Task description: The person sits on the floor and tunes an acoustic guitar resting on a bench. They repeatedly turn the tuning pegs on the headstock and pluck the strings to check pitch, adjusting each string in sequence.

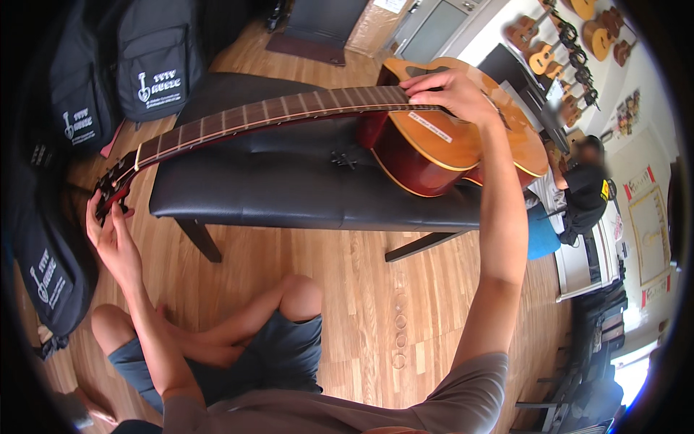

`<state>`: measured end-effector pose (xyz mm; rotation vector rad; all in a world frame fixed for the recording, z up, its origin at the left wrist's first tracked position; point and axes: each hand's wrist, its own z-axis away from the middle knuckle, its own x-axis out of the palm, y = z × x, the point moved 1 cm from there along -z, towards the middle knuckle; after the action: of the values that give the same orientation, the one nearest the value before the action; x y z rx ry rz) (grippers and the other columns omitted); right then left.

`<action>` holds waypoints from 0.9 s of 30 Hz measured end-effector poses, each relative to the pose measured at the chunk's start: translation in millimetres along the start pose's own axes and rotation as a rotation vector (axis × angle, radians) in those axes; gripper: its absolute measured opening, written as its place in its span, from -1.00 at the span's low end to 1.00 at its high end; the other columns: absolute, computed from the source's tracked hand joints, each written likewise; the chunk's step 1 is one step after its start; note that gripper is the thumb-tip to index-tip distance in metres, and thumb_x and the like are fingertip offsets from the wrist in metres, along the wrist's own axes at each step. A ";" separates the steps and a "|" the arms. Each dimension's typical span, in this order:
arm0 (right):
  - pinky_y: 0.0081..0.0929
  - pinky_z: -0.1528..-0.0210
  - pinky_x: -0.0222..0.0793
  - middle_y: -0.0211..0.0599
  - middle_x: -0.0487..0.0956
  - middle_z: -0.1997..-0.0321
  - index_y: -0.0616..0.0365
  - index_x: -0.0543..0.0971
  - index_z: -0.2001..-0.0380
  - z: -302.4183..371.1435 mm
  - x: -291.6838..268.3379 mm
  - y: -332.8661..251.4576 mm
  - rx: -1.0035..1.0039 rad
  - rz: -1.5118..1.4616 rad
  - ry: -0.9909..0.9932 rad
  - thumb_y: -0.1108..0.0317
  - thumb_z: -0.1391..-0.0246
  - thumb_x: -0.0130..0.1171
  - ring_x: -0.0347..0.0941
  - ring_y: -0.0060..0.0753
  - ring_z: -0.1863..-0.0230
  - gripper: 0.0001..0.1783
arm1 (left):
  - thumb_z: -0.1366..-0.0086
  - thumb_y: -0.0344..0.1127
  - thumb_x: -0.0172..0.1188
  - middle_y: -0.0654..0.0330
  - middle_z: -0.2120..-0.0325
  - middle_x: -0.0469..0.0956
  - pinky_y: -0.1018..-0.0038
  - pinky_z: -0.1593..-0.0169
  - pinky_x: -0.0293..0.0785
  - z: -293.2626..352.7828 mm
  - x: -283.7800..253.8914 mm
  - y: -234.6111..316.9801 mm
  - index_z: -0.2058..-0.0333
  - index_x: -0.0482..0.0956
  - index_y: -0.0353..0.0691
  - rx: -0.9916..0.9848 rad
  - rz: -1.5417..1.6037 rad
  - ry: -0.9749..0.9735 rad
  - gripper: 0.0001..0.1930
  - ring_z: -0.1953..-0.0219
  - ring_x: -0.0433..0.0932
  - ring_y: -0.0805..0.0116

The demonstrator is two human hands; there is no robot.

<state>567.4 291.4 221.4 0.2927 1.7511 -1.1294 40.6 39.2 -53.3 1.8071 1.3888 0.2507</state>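
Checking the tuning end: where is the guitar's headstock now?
In the head view, the headstock sits at the left, off the black bench's left end, with the left hand touching it from below.

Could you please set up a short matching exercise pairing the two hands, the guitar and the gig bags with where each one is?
Things:
1. left hand
2. right hand
3. guitar
4. gig bags

Places:
A. lying across the black padded bench
B. on the strings where the neck meets the body
C. at the headstock, by the tuners
D. standing on the wooden floor behind the bench

Pairs: 1-C, 2-B, 3-A, 4-D
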 end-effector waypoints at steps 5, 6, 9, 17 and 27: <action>-0.35 -0.27 0.49 -0.10 0.75 -0.04 0.27 0.80 0.16 -2.5 -2.1 1.1 -0.050 0.034 0.018 0.27 -0.11 0.52 0.63 -0.28 -0.17 -0.69 | -0.62 -0.17 0.07 0.22 -0.45 0.17 0.50 -0.13 0.55 -0.1 9.5 -30.2 -0.11 0.65 -0.44 0.004 0.204 -0.005 -0.59 -0.09 0.58 0.43; -0.38 -0.26 0.49 -0.13 0.75 -0.05 0.24 0.80 0.15 -1.5 -1.3 -5.8 -0.038 0.069 0.027 0.26 -0.12 0.51 0.63 -0.30 -0.17 -0.69 | -0.63 -0.18 0.06 0.21 -0.45 0.14 0.53 -0.04 0.60 -1.3 7.4 -32.8 -0.19 0.58 -0.45 -0.022 0.211 -0.019 -0.56 0.00 0.63 0.46; -0.39 -0.27 0.49 -0.17 0.76 -0.04 0.21 0.81 0.15 -3.2 -1.5 1.4 -0.032 0.049 0.037 0.24 -0.14 0.50 0.64 -0.32 -0.15 -0.70 | -0.63 -0.19 0.05 0.17 -0.44 0.16 0.47 -0.09 0.59 -3.3 5.3 -33.6 -0.25 0.53 -0.45 0.080 0.039 -0.031 -0.56 -0.01 0.62 0.45; -0.38 -0.27 0.50 -0.16 0.76 -0.03 0.22 0.81 0.17 0.3 -4.0 3.7 -0.025 -0.020 0.046 0.24 -0.08 0.55 0.64 -0.31 -0.15 -0.69 | -0.64 -0.15 0.00 0.17 -0.44 0.18 0.49 -0.08 0.56 -5.2 14.1 -27.1 -0.18 0.59 -0.47 0.049 0.062 -0.013 -0.54 0.02 0.59 0.49; -0.38 -0.27 0.50 -0.15 0.77 -0.02 0.24 0.81 0.17 -0.4 -1.3 3.7 -0.037 -0.008 0.047 0.28 -0.06 0.56 0.65 -0.31 -0.14 -0.69 | -0.60 -0.14 0.08 0.13 -0.36 0.38 0.36 -0.27 0.41 -0.1 -1.4 -6.2 -0.02 0.68 -0.45 0.025 -0.099 -0.049 -0.59 -0.26 0.47 0.28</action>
<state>570.2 294.1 220.5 0.2920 1.8146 -1.1021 35.7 38.3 -57.1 1.7478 1.4476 0.1362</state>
